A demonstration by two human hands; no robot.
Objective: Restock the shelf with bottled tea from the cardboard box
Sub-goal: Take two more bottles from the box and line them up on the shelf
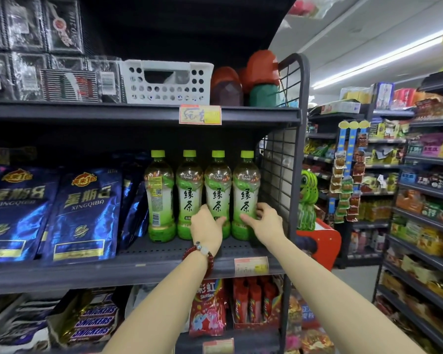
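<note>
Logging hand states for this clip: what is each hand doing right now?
Left hand: open, fingers resting against the third green tea bottle.
Right hand: wrapped around the rightmost green tea bottle.

tea bottles: lime-green caps, white-and-green labels, dark characters | snack bags: glossy dark blue, gold lettering, yellow-framed panel | basket: white, round holes | shelf: dark grey | bracelet: dark red beads, one pale | candy bag: red, rainbow print
</note>
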